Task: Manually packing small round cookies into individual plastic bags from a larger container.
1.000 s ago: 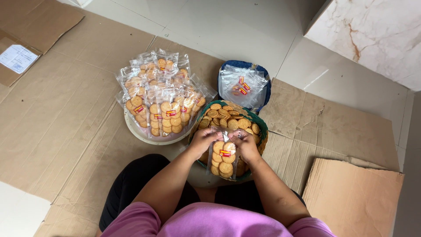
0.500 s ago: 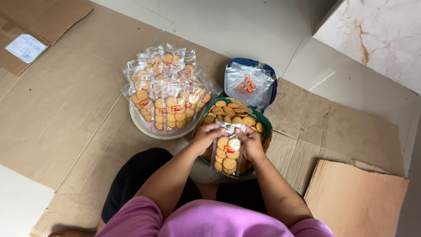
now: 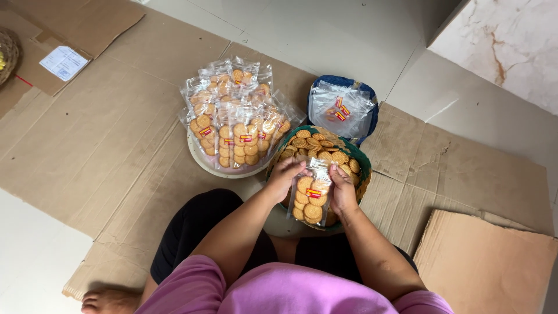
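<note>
Head camera: left hand (image 3: 286, 176) and right hand (image 3: 343, 189) pinch the top corners of a clear plastic packet of round golden biscuits (image 3: 311, 200), hanging lengthwise toward the person, above the green biscuit-filled basket (image 3: 361, 166).

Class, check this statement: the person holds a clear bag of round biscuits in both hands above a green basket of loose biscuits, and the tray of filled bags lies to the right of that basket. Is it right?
Not quite. In the head view the tray of filled bags lies to the left of the green basket, not the right. The rest stands: the left hand and right hand hold the clear bag of round biscuits above the basket.
</note>
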